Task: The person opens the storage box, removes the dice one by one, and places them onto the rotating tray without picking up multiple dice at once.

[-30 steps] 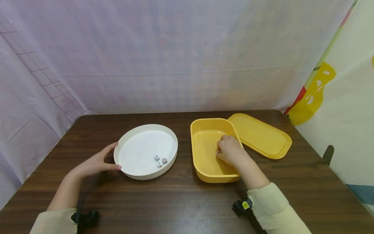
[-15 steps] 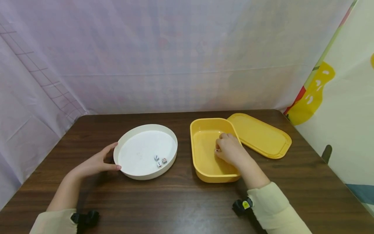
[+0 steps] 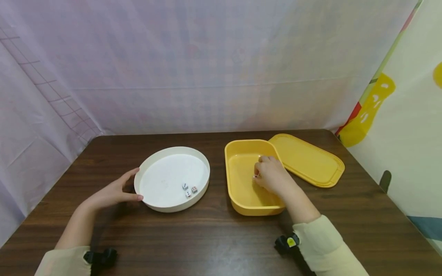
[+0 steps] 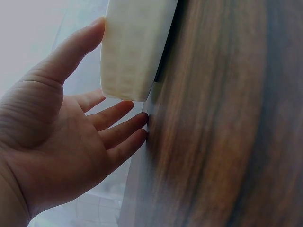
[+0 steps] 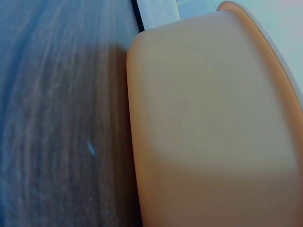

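A round white tray with a low rim lies on the left part of the table. Three white dice sit close together near its front right side. My left hand touches the outer wall of the tray, thumb and fingers spread wide; the left wrist view shows relaxed fingers beside the wall. Inside the yellow rectangular box my right hand has curled fingers pinching a small white die, mostly hidden. The right wrist view shows only the outside of the box, not the hand.
A flat yellow lid lies behind and to the right of the box, near its rim. The dark wooden table extends in front of both containers. A pale curtain hangs behind the table.
My right hand has shifted very slightly left inside the yellow box, with the die at its fingertips. The left hand, tray and three dice have not visibly moved.
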`<state>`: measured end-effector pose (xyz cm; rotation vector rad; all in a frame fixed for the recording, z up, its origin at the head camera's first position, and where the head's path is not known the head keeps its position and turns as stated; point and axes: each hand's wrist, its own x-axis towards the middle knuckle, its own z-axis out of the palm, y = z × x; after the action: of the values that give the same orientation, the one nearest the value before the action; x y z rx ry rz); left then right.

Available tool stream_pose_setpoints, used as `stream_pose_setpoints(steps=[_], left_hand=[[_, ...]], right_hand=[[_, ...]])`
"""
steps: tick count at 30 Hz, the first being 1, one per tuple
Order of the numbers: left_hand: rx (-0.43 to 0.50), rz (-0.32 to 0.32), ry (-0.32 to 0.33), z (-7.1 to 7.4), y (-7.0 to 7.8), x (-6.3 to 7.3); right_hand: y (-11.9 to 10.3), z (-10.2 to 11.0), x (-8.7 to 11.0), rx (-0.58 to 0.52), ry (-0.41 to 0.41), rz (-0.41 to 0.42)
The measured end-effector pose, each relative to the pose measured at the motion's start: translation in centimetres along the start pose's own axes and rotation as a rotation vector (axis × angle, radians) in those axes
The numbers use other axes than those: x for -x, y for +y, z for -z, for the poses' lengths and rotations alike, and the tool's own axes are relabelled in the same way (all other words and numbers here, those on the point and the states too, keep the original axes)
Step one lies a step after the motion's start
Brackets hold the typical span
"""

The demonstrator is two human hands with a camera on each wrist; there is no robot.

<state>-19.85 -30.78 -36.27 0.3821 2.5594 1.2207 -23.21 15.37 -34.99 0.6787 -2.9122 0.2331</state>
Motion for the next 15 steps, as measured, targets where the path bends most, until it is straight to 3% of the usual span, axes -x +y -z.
stream_pose_setpoints(steps=[15], left_hand=[[0.006,0.002,0.003,-0.06,0.00,-0.14]], right_hand=[[-0.19,0.42,0.14,0.003,0.003,-0.001]])
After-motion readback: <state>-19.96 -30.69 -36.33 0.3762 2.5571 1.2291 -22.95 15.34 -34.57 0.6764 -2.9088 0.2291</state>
